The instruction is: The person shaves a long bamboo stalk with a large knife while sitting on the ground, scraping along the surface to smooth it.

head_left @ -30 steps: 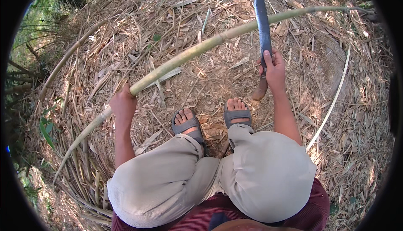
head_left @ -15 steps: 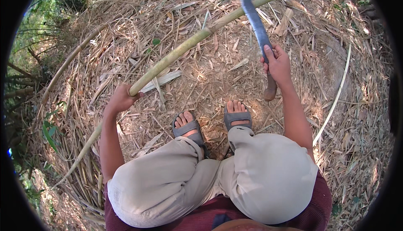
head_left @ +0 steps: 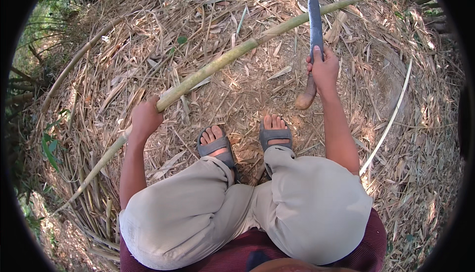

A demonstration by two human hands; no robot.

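Observation:
A long green-yellow bamboo pole (head_left: 222, 59) slants across the view from the lower left to the far upper right. My left hand (head_left: 147, 117) is wrapped round it at the left, in front of my knee. On the right, my right hand (head_left: 324, 69) grips a machete (head_left: 315, 22) where its dark blade meets the curved wooden handle. The handle's rounded butt hangs below my fist. The blade points away from me, and its upper part overlaps the pole in view; whether the two touch I cannot tell.
Dry leaves and bamboo shavings cover the ground (head_left: 237, 94). My sandalled feet (head_left: 216, 143) stand between the hands. A pale bamboo strip (head_left: 391, 121) lies at the right. Several cut stalks (head_left: 94, 207) are bundled at the lower left; a bent brown stalk (head_left: 81, 54) lies farther off.
The machete has turned from leaning left to nearly upright, its tip moving right and its butt swinging left. My left hand and the pole's near part have shifted slightly right and away.

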